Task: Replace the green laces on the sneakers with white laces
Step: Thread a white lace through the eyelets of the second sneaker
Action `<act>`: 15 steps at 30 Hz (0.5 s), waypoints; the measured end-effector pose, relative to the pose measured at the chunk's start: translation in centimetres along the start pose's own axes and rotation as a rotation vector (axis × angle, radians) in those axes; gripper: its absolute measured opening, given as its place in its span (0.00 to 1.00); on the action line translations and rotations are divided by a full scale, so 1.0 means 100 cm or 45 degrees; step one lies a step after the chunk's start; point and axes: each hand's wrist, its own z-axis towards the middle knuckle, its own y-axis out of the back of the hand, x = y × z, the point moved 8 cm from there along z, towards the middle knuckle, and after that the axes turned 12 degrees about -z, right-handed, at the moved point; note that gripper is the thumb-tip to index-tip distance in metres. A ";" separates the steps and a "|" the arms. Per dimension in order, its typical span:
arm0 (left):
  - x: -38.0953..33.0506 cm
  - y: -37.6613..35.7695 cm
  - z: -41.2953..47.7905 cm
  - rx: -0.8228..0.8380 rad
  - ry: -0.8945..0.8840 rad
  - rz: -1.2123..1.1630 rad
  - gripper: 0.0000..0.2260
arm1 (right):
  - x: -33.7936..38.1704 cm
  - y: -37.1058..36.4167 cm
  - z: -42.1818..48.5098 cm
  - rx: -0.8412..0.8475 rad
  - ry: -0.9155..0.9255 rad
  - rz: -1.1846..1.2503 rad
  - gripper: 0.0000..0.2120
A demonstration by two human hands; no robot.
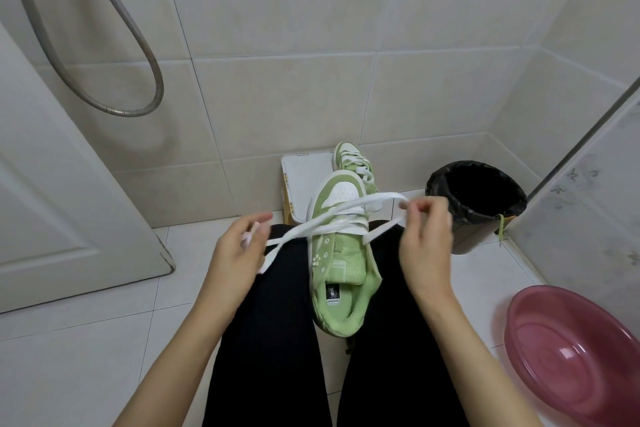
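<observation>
Item: green sneaker, wedged between our knees, white lace threaded. Our left hand pinches one lace end; our right hand pinches the other. Second sneaker beyond, on white-topped stool. Black bin right; pink basin on floor nearby.

Soft even light, faint shadows, edges bowed, slight blur

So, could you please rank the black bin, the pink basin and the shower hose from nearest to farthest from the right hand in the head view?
From the right hand:
1. Black bin, just right of it.
2. Pink basin, on the floor, lower right.
3. Shower hose, on the wall, far left.
</observation>
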 end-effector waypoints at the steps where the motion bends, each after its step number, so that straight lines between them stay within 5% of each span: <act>1: -0.001 -0.001 0.002 -0.054 0.031 -0.222 0.10 | -0.015 0.005 0.005 0.000 -0.110 -0.023 0.03; 4: -0.004 -0.021 0.007 -0.071 0.164 -0.838 0.16 | -0.035 0.008 0.005 0.020 -0.279 -0.156 0.07; 7: -0.014 -0.056 0.007 0.104 0.244 -1.107 0.17 | 0.009 0.012 -0.006 -0.065 0.038 -0.002 0.13; 9: -0.025 -0.073 0.006 0.198 0.177 -1.046 0.18 | 0.044 -0.010 -0.020 0.203 0.257 0.178 0.12; 12: -0.034 -0.091 0.002 0.296 0.102 -0.779 0.18 | 0.076 -0.054 -0.043 0.753 0.234 0.452 0.08; 15: -0.025 -0.095 0.003 0.321 0.132 -0.704 0.18 | 0.073 -0.064 -0.039 0.822 0.065 0.642 0.05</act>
